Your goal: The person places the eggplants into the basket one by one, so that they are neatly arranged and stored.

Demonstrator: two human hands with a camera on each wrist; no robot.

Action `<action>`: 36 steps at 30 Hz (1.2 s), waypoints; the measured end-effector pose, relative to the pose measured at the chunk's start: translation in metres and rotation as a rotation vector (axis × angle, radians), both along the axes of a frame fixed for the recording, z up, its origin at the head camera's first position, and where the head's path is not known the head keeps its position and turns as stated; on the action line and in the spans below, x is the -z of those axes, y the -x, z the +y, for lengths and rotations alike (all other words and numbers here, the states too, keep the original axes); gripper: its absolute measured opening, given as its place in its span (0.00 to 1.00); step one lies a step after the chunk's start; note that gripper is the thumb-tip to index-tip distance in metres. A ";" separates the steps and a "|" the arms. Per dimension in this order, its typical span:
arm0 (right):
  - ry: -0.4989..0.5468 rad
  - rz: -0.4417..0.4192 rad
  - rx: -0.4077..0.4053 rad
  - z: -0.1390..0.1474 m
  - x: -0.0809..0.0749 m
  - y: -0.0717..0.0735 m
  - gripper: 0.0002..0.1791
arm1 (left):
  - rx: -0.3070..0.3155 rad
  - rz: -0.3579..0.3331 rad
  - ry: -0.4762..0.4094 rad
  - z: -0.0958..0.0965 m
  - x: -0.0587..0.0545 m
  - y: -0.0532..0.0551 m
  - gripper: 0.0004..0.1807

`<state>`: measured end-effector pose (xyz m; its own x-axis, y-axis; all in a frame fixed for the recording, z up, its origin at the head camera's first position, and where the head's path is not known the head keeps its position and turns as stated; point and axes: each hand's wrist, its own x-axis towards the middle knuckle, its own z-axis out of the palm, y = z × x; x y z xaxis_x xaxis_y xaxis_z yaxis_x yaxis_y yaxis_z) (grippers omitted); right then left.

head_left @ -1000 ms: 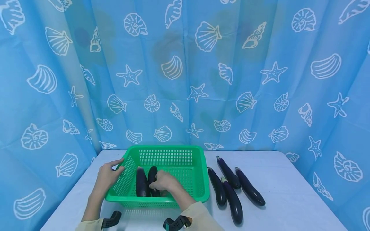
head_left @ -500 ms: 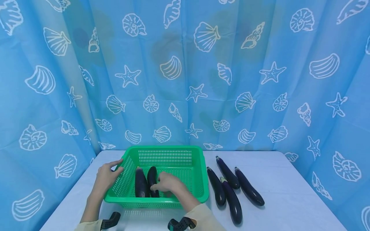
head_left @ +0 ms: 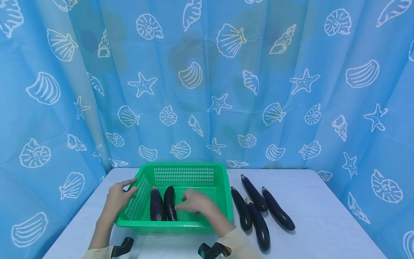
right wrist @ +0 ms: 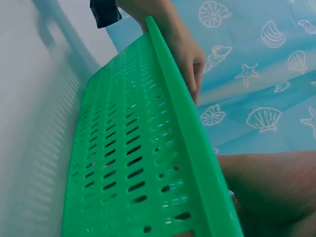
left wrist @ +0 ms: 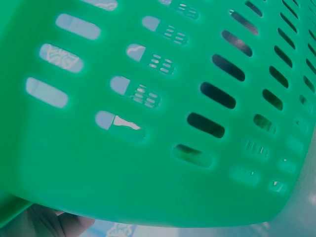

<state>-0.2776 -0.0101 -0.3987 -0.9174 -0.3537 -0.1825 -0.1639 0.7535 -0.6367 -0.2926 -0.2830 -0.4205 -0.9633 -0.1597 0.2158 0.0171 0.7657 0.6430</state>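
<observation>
A green perforated plastic basket (head_left: 187, 223) stands on the table, and two dark purple eggplants lie side by side in its left half. My left hand (head_left: 117, 196) grips the basket's left rim, its thumb and forefinger spread along the edge. In the left wrist view, that hand's fingers show only at the lower left, beyond the basket wall. My right hand (head_left: 195, 201) is inside the basket, just right of the inner eggplant (head_left: 169, 203), fingers loosely bent and holding nothing. The outer eggplant (head_left: 156, 205) lies nearer the left wall. The front rim hides the eggplants' near ends.
Several more eggplants (head_left: 258, 223) lie on the white table (head_left: 323, 216) just right of the basket, their stem ends pointing away. A blue curtain (head_left: 207, 90) with white shell prints hangs behind the table and along both sides.
My right hand has let go of the inner eggplant and moved right, off it. That eggplant now lies beside the other one. My left hand has stayed at the basket rim.
</observation>
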 end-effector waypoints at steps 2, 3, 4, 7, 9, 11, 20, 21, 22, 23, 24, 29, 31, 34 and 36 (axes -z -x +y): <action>-0.013 0.018 -0.010 0.004 -0.002 -0.001 0.30 | 0.002 0.007 0.003 0.000 0.001 0.000 0.26; -0.014 0.022 -0.012 0.005 -0.004 -0.001 0.30 | 0.003 0.010 0.003 0.000 0.001 0.001 0.26; -0.013 0.028 -0.016 0.007 -0.005 -0.002 0.30 | 0.004 0.013 0.005 0.000 0.001 0.001 0.26; 0.001 0.042 -0.023 0.014 -0.010 -0.004 0.31 | 0.005 0.013 0.001 -0.001 0.001 0.002 0.26; 0.021 0.056 -0.029 0.019 -0.013 -0.006 0.30 | 0.006 0.011 -0.004 -0.001 0.000 0.002 0.26; 0.042 0.075 -0.041 0.025 -0.016 -0.008 0.30 | 0.002 0.003 -0.008 -0.001 0.000 0.002 0.26; 0.119 0.120 -0.047 0.057 -0.031 -0.012 0.27 | 0.004 0.008 -0.003 -0.001 0.001 0.003 0.26; 0.125 0.121 -0.051 0.061 -0.032 -0.012 0.27 | 0.003 0.009 0.000 -0.002 0.002 0.004 0.26; 0.129 0.122 -0.054 0.066 -0.033 -0.012 0.27 | 0.003 0.011 0.001 -0.002 0.002 0.004 0.26; 0.135 0.123 -0.058 0.070 -0.034 -0.012 0.27 | 0.003 0.012 0.004 -0.002 0.002 0.004 0.26; 0.143 0.119 -0.059 0.075 -0.035 -0.012 0.27 | 0.002 0.014 0.008 -0.002 0.001 0.004 0.26; 0.185 0.088 -0.038 0.094 -0.036 -0.011 0.28 | 0.001 0.016 0.023 -0.003 0.001 0.004 0.26; 0.201 0.085 -0.021 0.101 -0.035 -0.010 0.28 | 0.001 0.016 0.022 -0.003 0.000 0.003 0.26; 0.216 0.104 0.003 0.111 -0.034 -0.011 0.27 | 0.000 0.018 0.021 -0.002 0.001 0.003 0.26; 0.232 0.116 0.024 0.119 -0.033 -0.012 0.26 | 0.001 0.019 0.021 -0.001 0.001 0.003 0.26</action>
